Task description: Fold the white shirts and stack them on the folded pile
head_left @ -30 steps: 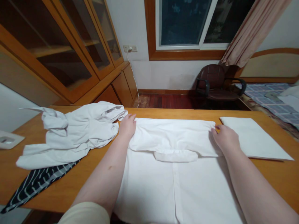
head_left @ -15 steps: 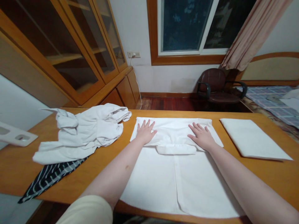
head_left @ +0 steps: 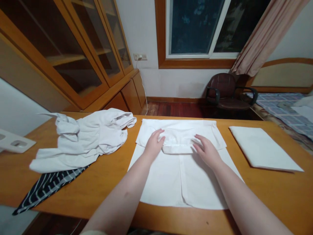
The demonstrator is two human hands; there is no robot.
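Shirt [head_left: 168, 182], white and partly folded, is laid on the table [head_left: 85, 192] toward six o'clock in the head view. The left hand [head_left: 154, 146] is held loosely spread at its ten o'clock, the right hand [head_left: 207, 151] likewise at two. Light, limp handling is expected; the fold is best grasped at its nine and three o'clock corners. Fingertip contact cannot be told; the layers beneath are hidden.

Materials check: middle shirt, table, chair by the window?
Shirt: matte white woven cloth, by its soft creases; cotton or a blend, can't tell which.
Table: orange-brown wood look, faint sheen; solid or veneer unclear.
Chair: dark brown leather or imitation, from the smooth, slightly shiny back; arms probably black plastic.
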